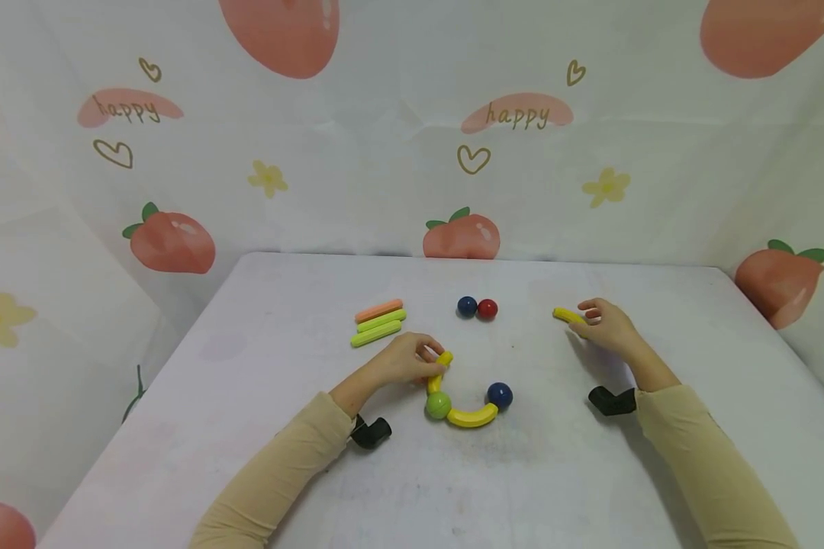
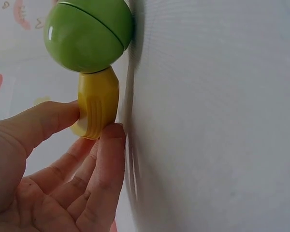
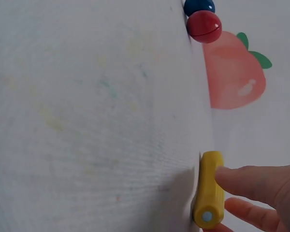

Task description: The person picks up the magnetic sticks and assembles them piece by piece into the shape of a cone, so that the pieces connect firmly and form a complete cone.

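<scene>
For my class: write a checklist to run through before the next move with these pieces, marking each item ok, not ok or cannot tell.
1. Left hand pinches a yellow piece: ok.
2. That piece touches the green ball: ok.
3. Curved yellow bar touches green ball and nearer blue ball: ok.
4. Right hand pinches the separate yellow bar: ok.
5. Separate bar touches the nearer blue ball: not ok, apart.
6. Joints hold firmly: cannot tell.

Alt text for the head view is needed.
A person's left hand pinches a yellow stick meeting a green ball, in a curve with a second yellow stick and a blue ball on a white table; the right hand holds a third yellow stick. Farther back lie three coloured rods, another blue ball and a red ball.
</scene>
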Tool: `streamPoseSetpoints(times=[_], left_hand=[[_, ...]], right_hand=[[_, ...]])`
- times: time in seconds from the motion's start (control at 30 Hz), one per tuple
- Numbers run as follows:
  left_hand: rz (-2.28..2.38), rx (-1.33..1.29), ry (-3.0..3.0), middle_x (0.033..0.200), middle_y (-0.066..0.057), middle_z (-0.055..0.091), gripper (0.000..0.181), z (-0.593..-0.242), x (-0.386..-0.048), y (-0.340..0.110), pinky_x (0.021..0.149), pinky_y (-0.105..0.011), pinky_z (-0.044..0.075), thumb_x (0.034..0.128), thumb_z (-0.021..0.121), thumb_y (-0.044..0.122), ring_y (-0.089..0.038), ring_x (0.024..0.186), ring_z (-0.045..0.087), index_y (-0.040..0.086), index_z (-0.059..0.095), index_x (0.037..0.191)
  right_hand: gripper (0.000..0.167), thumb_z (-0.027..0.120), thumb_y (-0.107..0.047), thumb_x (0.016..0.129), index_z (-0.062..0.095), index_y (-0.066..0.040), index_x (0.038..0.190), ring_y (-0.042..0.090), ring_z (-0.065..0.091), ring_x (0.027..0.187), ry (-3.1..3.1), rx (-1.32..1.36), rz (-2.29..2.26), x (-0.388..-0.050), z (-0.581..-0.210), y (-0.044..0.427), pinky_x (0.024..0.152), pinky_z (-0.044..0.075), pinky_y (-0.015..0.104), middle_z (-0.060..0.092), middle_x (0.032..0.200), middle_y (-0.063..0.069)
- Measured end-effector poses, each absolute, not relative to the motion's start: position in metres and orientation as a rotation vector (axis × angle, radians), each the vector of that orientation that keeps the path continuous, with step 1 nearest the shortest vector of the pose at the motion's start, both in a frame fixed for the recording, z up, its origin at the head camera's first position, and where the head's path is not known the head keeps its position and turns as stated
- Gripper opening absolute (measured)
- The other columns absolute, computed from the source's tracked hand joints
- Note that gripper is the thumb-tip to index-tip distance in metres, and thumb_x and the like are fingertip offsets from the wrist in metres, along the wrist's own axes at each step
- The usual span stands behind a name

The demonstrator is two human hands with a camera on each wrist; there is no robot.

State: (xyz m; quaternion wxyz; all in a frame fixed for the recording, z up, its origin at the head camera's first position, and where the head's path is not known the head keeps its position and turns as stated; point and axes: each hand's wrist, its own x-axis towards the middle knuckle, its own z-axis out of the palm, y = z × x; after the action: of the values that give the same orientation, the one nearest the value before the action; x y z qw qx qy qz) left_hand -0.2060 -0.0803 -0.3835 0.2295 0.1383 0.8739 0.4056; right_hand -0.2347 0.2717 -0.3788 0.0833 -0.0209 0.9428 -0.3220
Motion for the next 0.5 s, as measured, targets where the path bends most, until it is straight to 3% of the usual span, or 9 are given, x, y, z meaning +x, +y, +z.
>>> streamPoseSetpoints(times=[0.2, 0.3, 0.43, 0.5], left_hand=[[1.129, 0.343, 2.4, 0.098, -0.009, 0.063, 0.031, -0.3817, -0.2049, -0.0793, 0.057, -0.022, 0.051, 0.0836, 0.069, 0.02, -0.011, 0.066, 0.059, 0.009, 0.063, 0.111], [1.126, 0.341, 2.394, 0.099, -0.008, 0.063, 0.031, -0.3817, -0.205, -0.0792, 0.058, -0.022, 0.051, 0.0837, 0.069, 0.021, -0.011, 0.066, 0.058, 0.009, 0.062, 0.112], [1.12, 0.339, 2.389, 0.099, -0.008, 0.063, 0.032, -0.3824, -0.2057, -0.0793, 0.058, -0.021, 0.051, 0.084, 0.069, 0.021, -0.011, 0.066, 0.058, 0.009, 0.062, 0.112], [1.116, 0.34, 2.392, 0.099, -0.008, 0.063, 0.031, -0.3829, -0.2058, -0.0794, 0.058, -0.021, 0.051, 0.0842, 0.069, 0.021, -0.011, 0.066, 0.058, 0.009, 0.062, 0.112]], right_hand=[[0.051, 0.057, -0.02, 0.09, 0.041, 0.012, 0.126, 0.048, 0.05, 0.111, 2.848, -0.071, -0.979, -0.2377, -0.3812, 0.2703, 0.087, 0.049, 0.047, 0.047, 0.123, 0.037], [0.049, 0.061, -0.024, 0.088, 0.047, 0.01, 0.121, 0.041, 0.056, 0.101, 2.86, -0.065, -0.995, -0.2417, -0.3855, 0.2737, 0.078, 0.052, 0.039, 0.053, 0.116, 0.033], [0.047, 0.059, -0.022, 0.088, 0.049, 0.008, 0.123, 0.039, 0.055, 0.101, 2.821, -0.057, -0.957, -0.2415, -0.3835, 0.2728, 0.079, 0.051, 0.038, 0.054, 0.117, 0.033], [0.047, 0.055, -0.017, 0.089, 0.046, 0.011, 0.127, 0.044, 0.052, 0.107, 2.78, -0.069, -0.934, -0.2375, -0.379, 0.2684, 0.083, 0.05, 0.042, 0.05, 0.122, 0.036]])
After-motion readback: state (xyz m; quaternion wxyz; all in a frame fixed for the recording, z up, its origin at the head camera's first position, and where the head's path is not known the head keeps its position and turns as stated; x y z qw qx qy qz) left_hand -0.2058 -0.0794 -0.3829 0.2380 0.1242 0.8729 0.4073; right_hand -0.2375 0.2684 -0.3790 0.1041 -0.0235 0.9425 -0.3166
